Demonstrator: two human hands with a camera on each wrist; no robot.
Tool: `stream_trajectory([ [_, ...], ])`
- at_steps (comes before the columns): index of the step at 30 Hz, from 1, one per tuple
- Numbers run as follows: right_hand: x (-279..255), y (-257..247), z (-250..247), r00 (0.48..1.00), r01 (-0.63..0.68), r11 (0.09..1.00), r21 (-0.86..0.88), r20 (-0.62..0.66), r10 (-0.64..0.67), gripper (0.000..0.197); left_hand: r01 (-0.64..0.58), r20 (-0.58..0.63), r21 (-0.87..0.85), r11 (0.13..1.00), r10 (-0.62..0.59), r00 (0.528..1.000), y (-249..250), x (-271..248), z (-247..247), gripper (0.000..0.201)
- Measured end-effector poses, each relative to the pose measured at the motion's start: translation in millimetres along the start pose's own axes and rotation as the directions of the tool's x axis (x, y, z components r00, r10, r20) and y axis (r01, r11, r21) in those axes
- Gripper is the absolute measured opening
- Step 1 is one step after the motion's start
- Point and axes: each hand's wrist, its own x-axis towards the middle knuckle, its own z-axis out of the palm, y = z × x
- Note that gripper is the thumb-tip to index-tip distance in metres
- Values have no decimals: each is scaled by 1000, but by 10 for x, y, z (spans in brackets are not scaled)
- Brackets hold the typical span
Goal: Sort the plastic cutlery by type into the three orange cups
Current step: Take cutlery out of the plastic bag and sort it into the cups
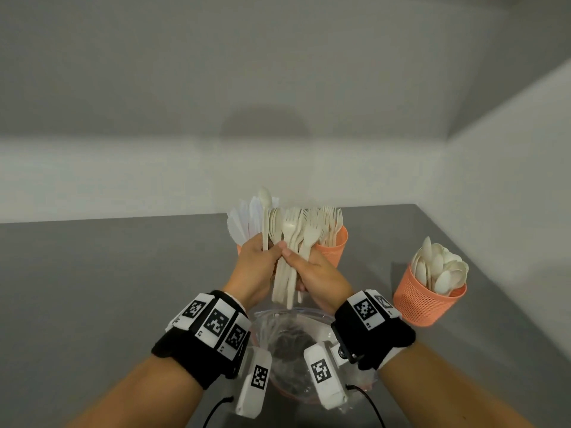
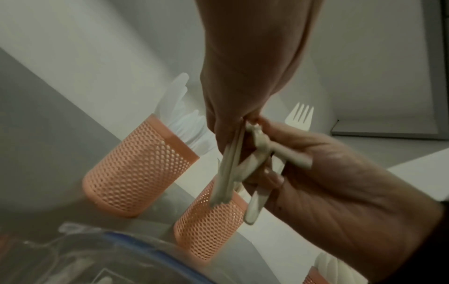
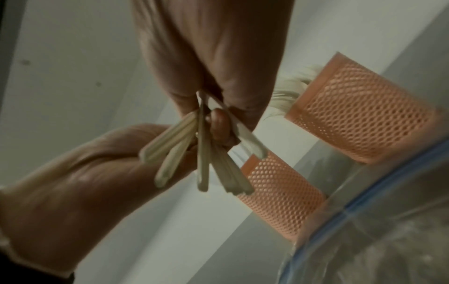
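We hold a mixed bundle of cutlery (image 1: 289, 251) upright above the clear bowl (image 1: 312, 316), both hands closed on its handles: our left hand (image 1: 256, 264) grips the left part, where the spoons stand, and our right hand (image 1: 321, 270) pinches the right part, where the forks fan out. From below, the wrist views show the handles splaying apart under our fingers, so neither grip looks tidy.

On the bench (image 1: 108, 273) the three orange cups wait. The knife cup (image 1: 239, 247), with pale knives, is mostly hidden behind our left hand; the fork cup (image 1: 335, 245) stands just beyond our right hand; the spoon cup (image 1: 429, 301), already full of spoons, sits well off to the right.

The step in hand, we judge, is splitting the bundle by type. To do it well, we should keep one hand firm on the spoons while the other draws the forks free by their handles, pulling along their length so tines do not snag. Working over the bowl means any dropped piece lands safely. Then forks go tines-up into the near cup.
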Motion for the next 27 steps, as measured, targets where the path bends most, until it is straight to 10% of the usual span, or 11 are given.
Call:
stream_trajectory([
  [7,146,-60,-358,969,-5,1000,10,-248,8,22,19,-41,4,1000,-19,999,-52,133,32,13],
  [13,450,-294,-841,803,175,976,-131,-554,-219,29,-20,107,35,999,16,994,-38,108,49,19],
  [20,696,35,-775,787,129,992,-10,-607,-108,19,-81,258,110,991,50,965,-68,111,37,16],
  [27,781,-31,-750,741,325,945,21,-628,-240,56,-104,296,114,988,66,953,-157,155,-89,20],
])
